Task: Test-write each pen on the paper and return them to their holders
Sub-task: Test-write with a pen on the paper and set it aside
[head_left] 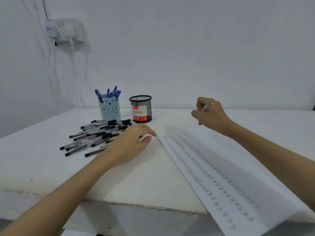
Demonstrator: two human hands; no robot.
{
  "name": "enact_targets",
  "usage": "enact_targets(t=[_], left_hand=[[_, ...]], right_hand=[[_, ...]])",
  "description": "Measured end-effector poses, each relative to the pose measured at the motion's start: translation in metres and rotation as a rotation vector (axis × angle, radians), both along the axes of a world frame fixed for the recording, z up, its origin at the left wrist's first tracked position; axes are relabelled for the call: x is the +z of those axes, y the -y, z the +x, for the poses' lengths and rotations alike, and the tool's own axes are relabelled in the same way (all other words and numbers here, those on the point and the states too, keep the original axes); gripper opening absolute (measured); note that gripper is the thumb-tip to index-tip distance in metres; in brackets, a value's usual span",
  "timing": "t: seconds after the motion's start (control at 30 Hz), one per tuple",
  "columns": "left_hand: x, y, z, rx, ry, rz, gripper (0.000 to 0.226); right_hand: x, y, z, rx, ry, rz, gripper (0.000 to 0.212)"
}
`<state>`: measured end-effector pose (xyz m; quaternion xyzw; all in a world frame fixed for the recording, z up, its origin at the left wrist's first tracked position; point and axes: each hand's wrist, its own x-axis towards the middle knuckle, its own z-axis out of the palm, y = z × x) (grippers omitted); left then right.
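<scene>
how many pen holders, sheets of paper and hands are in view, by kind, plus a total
Pen holders: 2, the blue bear cup and the black mesh cup
Sheets of paper: 1, the long sheet
Hands: 2, the left hand on the table and the right hand holding a pen
Total: 5

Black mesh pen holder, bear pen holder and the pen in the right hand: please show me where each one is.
black mesh pen holder (142, 106), head view, on its mesh wall.
bear pen holder (110, 109), head view, on its front face.
pen (207, 107), head view, on its barrel above the right hand (210, 114).
</scene>
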<state>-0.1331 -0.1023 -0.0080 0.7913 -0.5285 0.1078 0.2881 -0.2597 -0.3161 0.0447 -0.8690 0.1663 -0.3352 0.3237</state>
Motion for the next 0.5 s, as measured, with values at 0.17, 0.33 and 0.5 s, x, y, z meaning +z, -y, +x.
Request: enact_targets(t=[0.17,0.33,0.5], left_hand=[[-0.001,0.042,-0.005,-0.051,0.0,0.11,0.022],[-0.007,0.054,0.003,-0.079,0.028,0.182,0.023],[-0.009,0.062,0.009,-0.109,0.059,0.181,0.02]], right_hand=[[-0.007,0.027,0.006,0.065,0.12,0.546,0.012],[-0.022,0.026,0.023,0.046,0.003,0.516,0.022],[-0.033,0.017,0.045,0.076,-0.076,0.526,0.049]])
